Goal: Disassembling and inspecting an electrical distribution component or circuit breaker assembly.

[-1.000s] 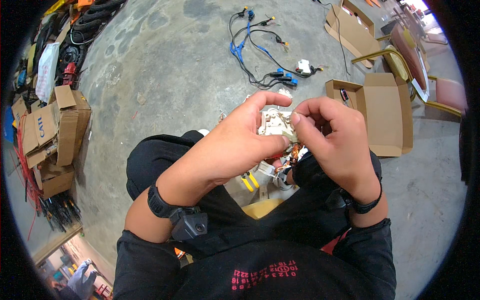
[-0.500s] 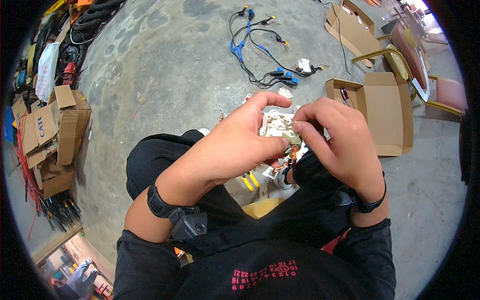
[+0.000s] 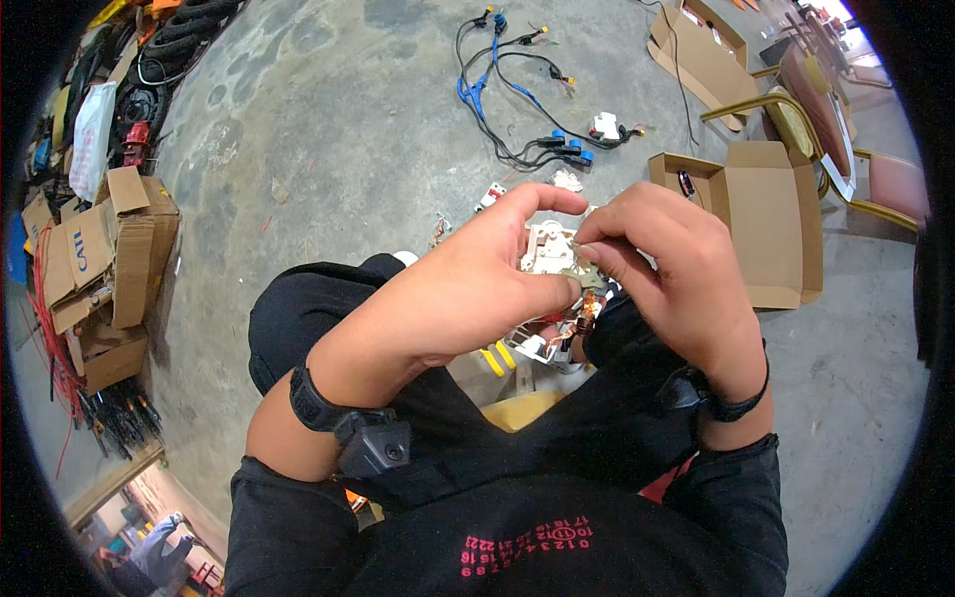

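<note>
An opened white circuit breaker (image 3: 549,247), its plastic casing showing moulded recesses and copper-coloured wiring at the near end, is held above the floor between my knees. My left hand (image 3: 468,284) grips it from the left, thumb pressed across a greyish-green part and index finger raised along the far side. The fingertips of my right hand (image 3: 667,264) are pinched together at the casing's right edge. Whatever sits between them is too small and covered to make out. Below the casing, yellow-handled pliers (image 3: 495,359) are partly hidden.
Beyond my hands, small white pieces (image 3: 567,180) and a red-and-white part (image 3: 491,195) lie on the concrete. Farther off is a black-and-blue cable harness (image 3: 477,95). An open cardboard box (image 3: 771,224) stands right, near chairs (image 3: 811,99); worn cartons (image 3: 109,254) stand left.
The circuit breaker has tilted slightly, so more of its near end and wiring shows. My right fingertips have shifted a little left over the casing. My left hand keeps its grip.
</note>
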The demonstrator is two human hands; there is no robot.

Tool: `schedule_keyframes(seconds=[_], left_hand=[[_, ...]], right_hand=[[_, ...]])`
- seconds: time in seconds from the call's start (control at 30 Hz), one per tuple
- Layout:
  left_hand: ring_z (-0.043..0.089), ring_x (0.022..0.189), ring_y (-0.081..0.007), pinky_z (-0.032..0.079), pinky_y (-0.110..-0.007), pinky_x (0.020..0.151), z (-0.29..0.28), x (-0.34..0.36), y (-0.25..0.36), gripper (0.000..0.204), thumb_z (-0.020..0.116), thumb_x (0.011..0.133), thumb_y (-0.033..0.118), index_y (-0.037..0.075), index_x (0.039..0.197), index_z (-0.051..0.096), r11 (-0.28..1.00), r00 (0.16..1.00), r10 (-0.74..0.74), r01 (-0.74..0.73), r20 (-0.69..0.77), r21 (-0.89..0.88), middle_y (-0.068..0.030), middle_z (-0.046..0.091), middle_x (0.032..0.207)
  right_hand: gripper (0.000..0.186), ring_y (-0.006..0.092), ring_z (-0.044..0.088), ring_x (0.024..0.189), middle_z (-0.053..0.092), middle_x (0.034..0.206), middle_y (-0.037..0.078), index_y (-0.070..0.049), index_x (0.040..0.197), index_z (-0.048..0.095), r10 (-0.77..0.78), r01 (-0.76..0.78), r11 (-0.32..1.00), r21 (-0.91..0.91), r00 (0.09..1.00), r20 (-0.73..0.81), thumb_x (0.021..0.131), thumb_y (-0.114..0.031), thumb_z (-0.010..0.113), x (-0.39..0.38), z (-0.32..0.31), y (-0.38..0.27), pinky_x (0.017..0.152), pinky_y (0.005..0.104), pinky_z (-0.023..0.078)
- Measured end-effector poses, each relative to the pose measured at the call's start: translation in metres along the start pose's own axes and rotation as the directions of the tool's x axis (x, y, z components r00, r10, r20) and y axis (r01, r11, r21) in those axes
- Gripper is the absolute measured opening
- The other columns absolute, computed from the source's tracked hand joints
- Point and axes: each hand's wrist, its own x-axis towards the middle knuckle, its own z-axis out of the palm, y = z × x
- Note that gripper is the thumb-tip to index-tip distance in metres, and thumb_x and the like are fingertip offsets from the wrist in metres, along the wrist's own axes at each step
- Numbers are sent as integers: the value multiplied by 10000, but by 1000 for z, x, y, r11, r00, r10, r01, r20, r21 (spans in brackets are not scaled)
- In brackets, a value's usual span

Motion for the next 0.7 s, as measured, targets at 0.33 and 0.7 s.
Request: schedule_keyframes(seconds=[0.33,0.7], left_hand=[[671,882,-124,554,-271,776,0,2,-3,574,649,875,-61,19,1389,407,999,999,47,-46,-20,23,-65,669,1031],[668,943,-133,557,-279,814,-1,3,-5,566,639,883,-60,15,1390,399,997,998,63,-63,10,-40,-89,665,1089]], right_hand=[[140,190,613,783,649,902,66,-9,922,666,81,-79,995,53,996,-40,798,30,718,2,-3,-6,627,299,467],[133,288,670,836,691,949,141,-8,1007,663,140,-148,966,214,989,54,888,-67,657,2,-7,-6,724,344,520]])
